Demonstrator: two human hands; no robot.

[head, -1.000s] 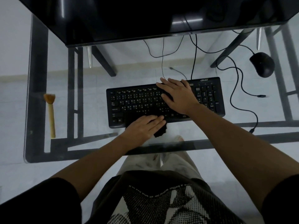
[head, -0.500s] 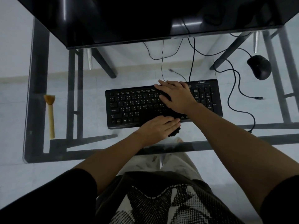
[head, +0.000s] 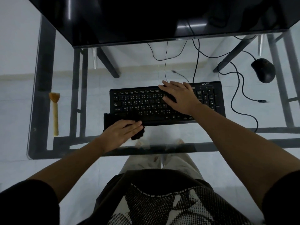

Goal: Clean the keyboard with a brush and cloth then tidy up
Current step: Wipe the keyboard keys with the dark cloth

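A black keyboard lies on the glass desk in front of me. My left hand presses flat on a black cloth at the keyboard's front left corner, fingers straight. My right hand rests flat on the keys right of the middle, just left of the number pad, fingers spread. A brush with a pale wooden handle and orange bristles lies at the desk's left side, apart from both hands.
A black monitor stands behind the keyboard. A black mouse sits at the back right, with cables looping between it and the keyboard. The desk's front edge runs just below my left hand.
My left hand has slid the cloth leftward along the keyboard's front edge, from the middle to the left corner. My right hand has stayed in place on the keys.
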